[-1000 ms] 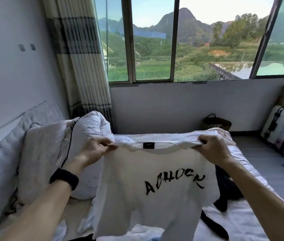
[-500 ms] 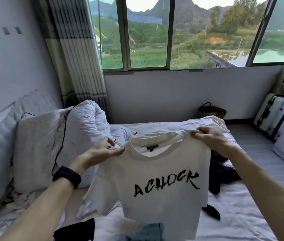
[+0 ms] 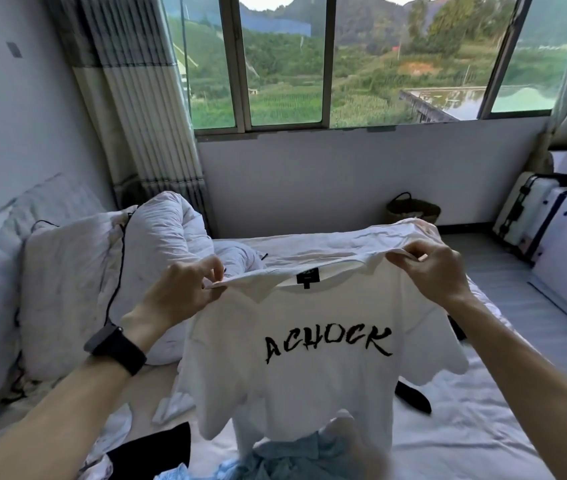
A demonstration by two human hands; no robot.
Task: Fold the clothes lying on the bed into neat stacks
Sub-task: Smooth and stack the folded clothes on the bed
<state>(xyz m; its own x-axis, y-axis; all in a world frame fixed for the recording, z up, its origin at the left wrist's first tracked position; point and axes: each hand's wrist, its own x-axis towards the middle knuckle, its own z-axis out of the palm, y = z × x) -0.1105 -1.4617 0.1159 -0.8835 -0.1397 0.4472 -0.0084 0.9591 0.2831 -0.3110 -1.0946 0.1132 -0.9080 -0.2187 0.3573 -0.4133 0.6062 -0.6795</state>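
You hold a white shirt (image 3: 310,375) above the bed (image 3: 483,427), its print facing you. Your left hand (image 3: 185,292) pinches one shoulder and your right hand (image 3: 438,271) pinches the other. The shirt hangs between them, long axis vertical, hem low over a blue garment (image 3: 296,455) nearest you. Contact there is unclear. Both hands sit about level, equally near. Laying it flat likely means lowering it forward.

Both bare forearms reach forward and up. The left hand (image 3: 185,292) pinches one shoulder of the shirt (image 3: 310,375) between thumb and curled fingertips, with a black watch (image 3: 115,348) on the wrist behind that grip. The right hand (image 3: 438,271) pinches the opposite shoulder the same way, slightly higher.
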